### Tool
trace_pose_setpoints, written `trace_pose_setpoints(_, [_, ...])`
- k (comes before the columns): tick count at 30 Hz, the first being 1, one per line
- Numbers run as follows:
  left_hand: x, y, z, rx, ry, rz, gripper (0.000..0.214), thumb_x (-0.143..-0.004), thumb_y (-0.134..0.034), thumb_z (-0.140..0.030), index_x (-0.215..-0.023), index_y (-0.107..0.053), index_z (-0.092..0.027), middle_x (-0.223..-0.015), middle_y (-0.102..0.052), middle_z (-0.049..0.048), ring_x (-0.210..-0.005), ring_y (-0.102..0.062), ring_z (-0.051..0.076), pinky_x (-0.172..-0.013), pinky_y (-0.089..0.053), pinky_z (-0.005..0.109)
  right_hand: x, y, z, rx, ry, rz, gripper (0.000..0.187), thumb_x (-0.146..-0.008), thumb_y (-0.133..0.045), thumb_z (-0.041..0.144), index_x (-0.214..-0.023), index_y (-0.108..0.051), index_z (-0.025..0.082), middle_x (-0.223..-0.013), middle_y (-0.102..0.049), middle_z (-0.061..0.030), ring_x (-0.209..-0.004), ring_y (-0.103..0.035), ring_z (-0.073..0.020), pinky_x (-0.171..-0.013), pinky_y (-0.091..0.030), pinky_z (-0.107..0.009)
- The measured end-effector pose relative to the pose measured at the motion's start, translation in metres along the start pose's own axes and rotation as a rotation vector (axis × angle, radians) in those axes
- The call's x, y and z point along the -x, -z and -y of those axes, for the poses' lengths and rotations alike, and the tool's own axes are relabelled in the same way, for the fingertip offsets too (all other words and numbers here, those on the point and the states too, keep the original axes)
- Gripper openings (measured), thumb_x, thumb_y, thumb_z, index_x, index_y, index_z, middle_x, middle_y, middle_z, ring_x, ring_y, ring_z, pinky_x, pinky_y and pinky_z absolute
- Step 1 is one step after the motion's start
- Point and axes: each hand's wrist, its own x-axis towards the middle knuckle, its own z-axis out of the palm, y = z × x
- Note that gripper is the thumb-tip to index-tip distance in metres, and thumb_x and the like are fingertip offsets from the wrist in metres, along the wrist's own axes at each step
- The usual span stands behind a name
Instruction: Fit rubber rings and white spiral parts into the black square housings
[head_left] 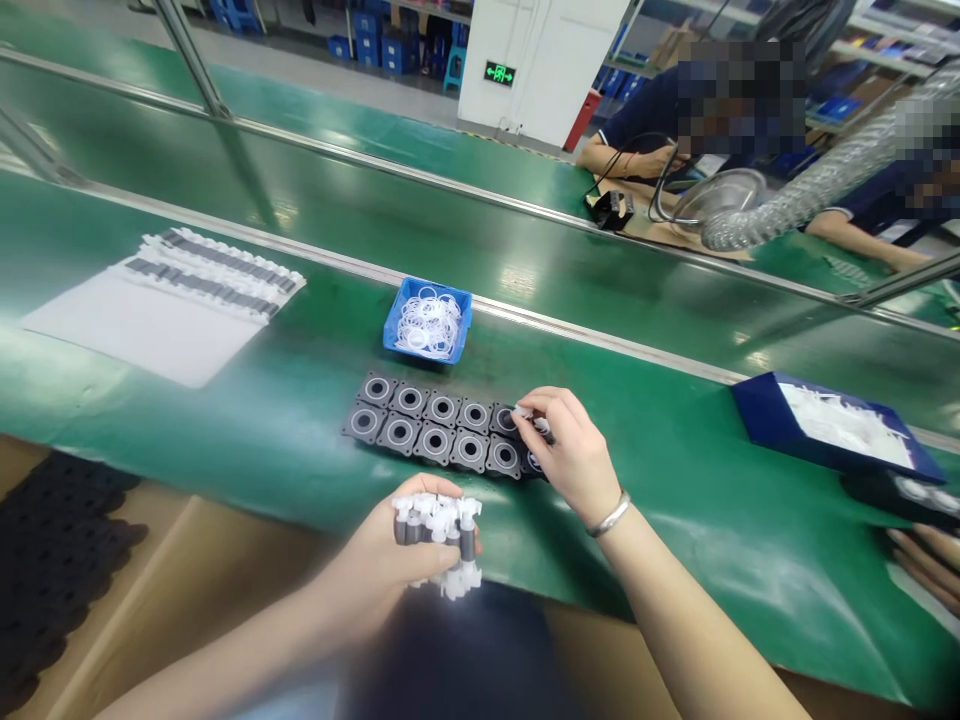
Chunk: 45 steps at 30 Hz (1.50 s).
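Note:
My left hand [409,545] is closed round a bundle of small white-and-grey spool parts [442,535], held near the table's front edge. My right hand [566,450], with a silver bracelet on the wrist, pinches one such part at the right end of two rows of black square housings [435,432] with grey ring centres. These housings lie side by side on the green work surface [300,440]. Just behind them stands a small blue tray of white rings [427,322].
A white sheet [142,325] with strips of dark parts [214,270] lies at the left. A dark blue box of white parts [829,425] sits at the right. Black pieces [52,540] rest on cardboard at the lower left. Other people work across the belt by a flexible duct [810,185].

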Motion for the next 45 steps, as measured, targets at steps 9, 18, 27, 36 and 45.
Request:
trace_pose_setpoints(9, [-0.001,0.006,0.004,-0.111,-0.079,-0.051,0.045,-0.067,-0.082,-0.021,-0.102,-0.055,-0.020,-0.083,-0.063,0.0006,-0.071,-0.055,0.013,-0.063,-0.041,0.022,0.022,0.023,0.068,-0.399,-0.099,0.376,0.033,-0.086,-0.070,0.033,-0.114,-0.055,0.025,-0.096,-0.061,-0.0024,-0.086,-0.060,-0.0161,-0.076,-0.053,-0.030])
trace_pose_setpoints(18, [-0.003,0.002,0.005,0.025,-0.132,-0.081,0.043,-0.070,-0.080,-0.020,-0.103,-0.053,-0.022,-0.084,-0.063,0.0001,-0.077,-0.057,0.015,-0.070,-0.043,0.024,0.070,-0.018,0.096,-0.713,-0.480,0.170,0.041,-0.078,-0.078,0.038,-0.108,-0.054,0.025,-0.092,-0.062,0.0002,-0.082,-0.061,-0.0146,-0.075,-0.054,-0.028])
trace_pose_setpoints(27, [0.000,0.010,0.016,-0.254,-0.263,-0.177,0.043,-0.072,-0.078,-0.021,-0.106,-0.053,-0.023,-0.084,-0.060,0.0000,-0.071,-0.052,0.013,-0.065,-0.041,0.023,0.069,-0.009,0.096,-0.748,-0.495,0.088,0.018,-0.082,-0.074,0.028,-0.094,-0.063,0.022,-0.088,-0.070,-0.0011,-0.083,-0.069,-0.0153,-0.076,-0.059,-0.027])
trace_pose_setpoints(36, [0.001,-0.004,0.012,-0.320,-0.420,-0.381,0.042,-0.067,-0.081,-0.020,-0.101,-0.058,-0.023,-0.089,-0.063,0.0013,-0.077,-0.057,0.017,-0.071,-0.044,0.025,0.055,-0.005,0.099,-0.793,-0.497,0.113,0.016,-0.085,-0.068,0.021,-0.098,-0.059,0.022,-0.094,-0.068,-0.0014,-0.085,-0.069,-0.0136,-0.080,-0.061,-0.026])
trace_pose_setpoints(45, [0.001,0.006,0.008,-0.229,-0.508,-0.523,0.049,-0.069,-0.081,-0.022,-0.110,-0.053,-0.025,-0.098,-0.063,0.0025,-0.084,-0.060,0.019,-0.079,-0.048,0.028,0.052,0.007,0.080,-0.430,-0.366,-0.075,0.020,-0.089,-0.063,0.016,-0.107,-0.061,0.024,-0.104,-0.065,-0.0057,-0.094,-0.066,-0.0170,-0.082,-0.059,-0.031])
